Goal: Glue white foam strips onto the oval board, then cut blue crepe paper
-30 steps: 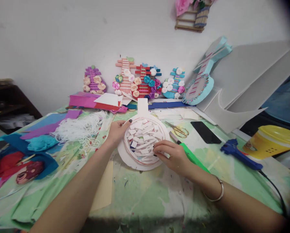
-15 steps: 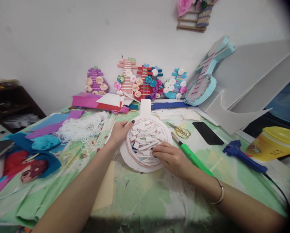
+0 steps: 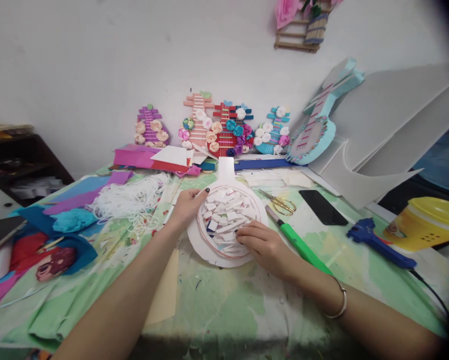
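A white banjo-shaped board [image 3: 194, 242] with a short neck stands in the middle of the table. Many small white foam-like pieces [image 3: 228, 217] are heaped inside the line ring drawn or set near its rim. My left hand [image 3: 188, 207] grips the board's left edge, its dark-nailed thumb on the upper face and the other fingers hidden. At the lower right of the heap, my right hand [image 3: 265, 245] has its fingers bent and drawn together against the pieces. Whatever lies between those fingertips is covered by the hand.
Right of the board lie a green craft knife [image 3: 303, 247], gold scissors [image 3: 283, 205], a black phone [image 3: 323, 206] and a blue glue gun [image 3: 382, 243]. White yarn [image 3: 128, 199] is piled at left. Decorated paper instruments [image 3: 224, 127] and a light-blue one [image 3: 314, 132] line the wall.
Both hands keep nearly the same places on the board and the pieces. The whole view has shifted very slightly.
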`<action>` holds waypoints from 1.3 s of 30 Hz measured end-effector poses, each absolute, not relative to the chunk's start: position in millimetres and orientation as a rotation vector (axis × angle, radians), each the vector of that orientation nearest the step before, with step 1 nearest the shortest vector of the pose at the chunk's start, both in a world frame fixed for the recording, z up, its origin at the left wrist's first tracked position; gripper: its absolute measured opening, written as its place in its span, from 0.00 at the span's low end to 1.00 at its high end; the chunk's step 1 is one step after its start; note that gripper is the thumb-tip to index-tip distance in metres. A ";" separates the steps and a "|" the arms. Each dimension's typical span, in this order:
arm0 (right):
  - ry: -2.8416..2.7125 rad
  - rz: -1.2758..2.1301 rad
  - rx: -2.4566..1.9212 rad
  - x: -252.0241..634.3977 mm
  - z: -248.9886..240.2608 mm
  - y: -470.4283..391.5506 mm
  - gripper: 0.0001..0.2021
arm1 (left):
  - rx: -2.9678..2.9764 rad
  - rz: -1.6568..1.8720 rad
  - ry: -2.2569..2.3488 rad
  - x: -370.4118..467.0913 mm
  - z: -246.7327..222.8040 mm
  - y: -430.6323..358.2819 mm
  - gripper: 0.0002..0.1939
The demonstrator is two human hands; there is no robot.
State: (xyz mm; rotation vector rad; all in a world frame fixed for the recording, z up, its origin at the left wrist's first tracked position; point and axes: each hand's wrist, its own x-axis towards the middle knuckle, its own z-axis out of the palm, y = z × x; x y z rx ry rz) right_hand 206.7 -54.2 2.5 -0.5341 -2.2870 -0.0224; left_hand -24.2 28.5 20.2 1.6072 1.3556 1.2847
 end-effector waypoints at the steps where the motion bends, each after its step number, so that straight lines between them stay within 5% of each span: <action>1: -2.280 -0.009 -0.538 206.4 1.7 -53.1 0.11 | 1.654 1.259 1.415 -24.6 18.3 28.9 0.21; 10: -2.094 0.198 -0.755 210.9 6.2 -50.2 0.08 | 1.873 1.243 1.642 -20.4 9.6 31.6 0.11; 15: -1.807 0.597 -0.981 213.6 11.3 -48.7 0.04 | 2.086 1.163 1.032 4.0 33.8 5.3 0.13; 21: -1.497 1.099 -0.938 212.0 16.3 -46.7 0.15 | 2.321 1.040 0.715 33.3 37.2 -25.9 0.06; 39: -1.935 0.759 -1.026 242.9 32.5 -99.5 0.12 | 1.821 0.946 0.632 58.1 20.7 -45.6 0.07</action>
